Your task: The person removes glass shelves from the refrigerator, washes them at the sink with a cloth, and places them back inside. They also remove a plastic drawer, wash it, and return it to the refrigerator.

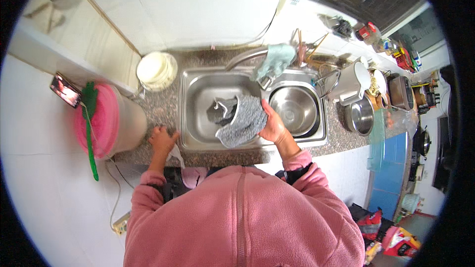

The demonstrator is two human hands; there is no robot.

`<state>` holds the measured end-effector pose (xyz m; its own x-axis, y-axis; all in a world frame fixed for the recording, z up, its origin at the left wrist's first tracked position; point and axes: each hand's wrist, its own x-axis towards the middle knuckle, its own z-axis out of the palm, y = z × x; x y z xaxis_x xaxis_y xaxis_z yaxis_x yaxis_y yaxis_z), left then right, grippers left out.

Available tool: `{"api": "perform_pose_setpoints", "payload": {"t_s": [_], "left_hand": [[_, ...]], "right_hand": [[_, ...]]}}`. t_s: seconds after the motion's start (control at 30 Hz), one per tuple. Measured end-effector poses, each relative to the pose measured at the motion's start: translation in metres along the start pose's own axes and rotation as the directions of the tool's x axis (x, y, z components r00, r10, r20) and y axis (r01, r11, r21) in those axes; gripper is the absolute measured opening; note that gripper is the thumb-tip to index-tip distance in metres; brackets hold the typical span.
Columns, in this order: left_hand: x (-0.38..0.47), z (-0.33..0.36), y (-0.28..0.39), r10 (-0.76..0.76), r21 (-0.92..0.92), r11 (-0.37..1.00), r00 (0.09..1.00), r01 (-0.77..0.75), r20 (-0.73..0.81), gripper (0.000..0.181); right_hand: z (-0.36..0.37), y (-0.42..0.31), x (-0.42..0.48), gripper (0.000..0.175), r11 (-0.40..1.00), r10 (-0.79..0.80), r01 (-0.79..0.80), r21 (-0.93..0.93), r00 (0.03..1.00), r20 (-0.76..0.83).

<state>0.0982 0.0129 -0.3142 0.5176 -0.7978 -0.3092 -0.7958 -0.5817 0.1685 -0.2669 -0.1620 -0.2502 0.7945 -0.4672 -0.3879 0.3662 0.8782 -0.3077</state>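
My right hand (274,124) grips a gray cloth with a white edge (245,122) at its right side, above the front of the left basin of a steel double sink (196,118). Part of the cloth hangs down into the basin. On the speckled counter left of the sink, my left hand (162,141) rests with its fingers apart, holding nothing. A whitish piece of material (176,154) lies beside it at the counter's front edge. A steel bowl (293,111) sits in the right basin. A light green cloth (276,59) hangs over the faucet (245,56).
A pink-lidded bucket (130,118) with a green brush or scrubber (90,129) on it stands at the left, near a phone (66,91). White stacked tubs (156,71) stand behind. Right of the sink are a white pitcher (349,79) and a steel pot (362,116).
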Motion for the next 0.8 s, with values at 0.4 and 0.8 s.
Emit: {"api": "perform_pose_setpoints", "payload": {"t_s": [0.4,0.8], "left_hand": [[-0.064,-0.132,0.183,0.946,-0.404,0.303,0.324,-0.863,0.019,0.074],[-0.031,-0.249,0.041,0.550,-0.078,0.708,0.616,-0.702,-0.564,0.039]], "right_hand": [[0.058,-0.006,-0.053,0.068,0.530,-0.044,0.088,-0.844,0.996,0.076],[0.035,-0.070,-0.167,0.046,0.299,-0.497,0.124,-0.946,0.867,-0.043]]}}
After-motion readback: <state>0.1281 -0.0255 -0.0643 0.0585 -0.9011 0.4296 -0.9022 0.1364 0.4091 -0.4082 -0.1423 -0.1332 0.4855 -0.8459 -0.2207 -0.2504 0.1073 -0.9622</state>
